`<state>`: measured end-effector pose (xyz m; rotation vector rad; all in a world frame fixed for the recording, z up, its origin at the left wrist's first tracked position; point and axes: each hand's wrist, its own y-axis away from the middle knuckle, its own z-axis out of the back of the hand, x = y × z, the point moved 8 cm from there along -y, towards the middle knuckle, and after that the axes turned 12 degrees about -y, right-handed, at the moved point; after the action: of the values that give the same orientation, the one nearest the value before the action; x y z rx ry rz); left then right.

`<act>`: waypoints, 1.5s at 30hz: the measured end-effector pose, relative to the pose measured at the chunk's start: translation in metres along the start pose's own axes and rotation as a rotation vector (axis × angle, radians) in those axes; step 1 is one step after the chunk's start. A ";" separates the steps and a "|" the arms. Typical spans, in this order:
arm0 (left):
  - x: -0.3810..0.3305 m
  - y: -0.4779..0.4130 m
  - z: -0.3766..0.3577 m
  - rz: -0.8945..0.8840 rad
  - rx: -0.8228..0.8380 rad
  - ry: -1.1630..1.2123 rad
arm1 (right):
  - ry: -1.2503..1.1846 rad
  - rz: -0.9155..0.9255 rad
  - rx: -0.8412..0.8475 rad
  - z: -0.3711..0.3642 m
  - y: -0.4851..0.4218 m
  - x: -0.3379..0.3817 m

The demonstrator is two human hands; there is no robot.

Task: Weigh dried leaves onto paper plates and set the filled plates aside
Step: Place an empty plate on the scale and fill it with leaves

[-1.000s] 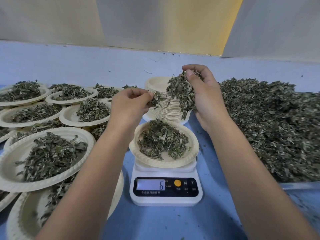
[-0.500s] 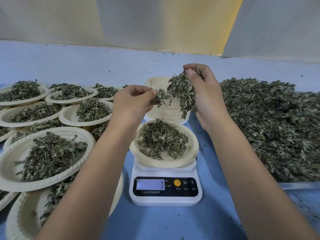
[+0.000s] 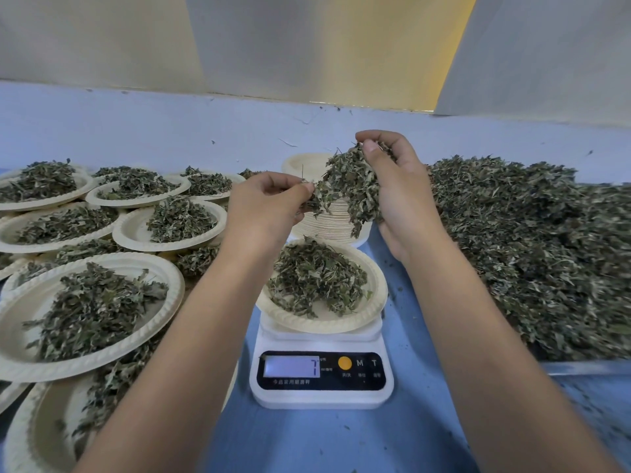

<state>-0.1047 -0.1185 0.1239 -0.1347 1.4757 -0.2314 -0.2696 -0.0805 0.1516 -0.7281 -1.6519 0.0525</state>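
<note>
Landmark: a small white digital kitchen scale (image 3: 321, 399) with a black front panel, standing on the blue surface (image 3: 409, 431). I read 7 on its lit display.

On top of the scale: a round cream paper plate with a crimped rim (image 3: 377, 295), carrying a low mound of dried green leaves (image 3: 317, 281).

Above the scale's back-right: the right hand (image 3: 406, 199), palm turned inward, fingers and thumb curled round a loose clump of dried leaves (image 3: 355, 186) that hangs down out of the grip, over the far edge of the plate.

Above the scale's back-left: the left hand (image 3: 264, 209), thumb and fingertips closed in a pinch on a small tuft of leaves (image 3: 321, 199) at the clump's lower left edge. Tuft and clump touch; I cannot tell where one ends and the other begins.

Behind the scale: a tall stack of empty cream paper plates (image 3: 329, 227), partly hidden by both hands.

Right of the scale: a broad loose heap of dried leaves (image 3: 529, 250) lying on the surface, near the scale but apart from it.

Left of the scale: many filled paper plates (image 3: 20, 322), overlapping and resting on one another in tiers, each with its own mound of leaves. The nearest ones lie just beside the left forearm.
</note>
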 end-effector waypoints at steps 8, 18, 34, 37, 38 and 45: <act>-0.003 0.006 -0.037 0.024 0.008 0.018 | -0.035 0.008 -0.071 0.032 -0.003 0.011; -0.008 0.021 -0.152 0.028 0.104 -0.047 | 0.136 -0.030 -0.304 0.134 -0.006 0.009; 0.019 0.040 -0.216 -0.047 0.406 -0.488 | 0.664 -0.348 -0.342 0.182 0.006 -0.027; 0.016 0.039 -0.214 -0.037 0.414 -0.449 | 0.787 -0.284 -0.316 0.180 0.005 -0.024; 0.016 0.040 -0.214 -0.029 0.419 -0.435 | 0.807 -0.267 -0.322 0.180 0.006 -0.024; 0.015 0.043 -0.207 -0.009 0.380 -0.376 | 0.844 -0.220 -0.301 0.175 0.008 -0.022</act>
<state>-0.3059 -0.0700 0.0798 0.1175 1.0375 -0.4633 -0.4237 -0.0223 0.0886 -0.6569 -0.9170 -0.5961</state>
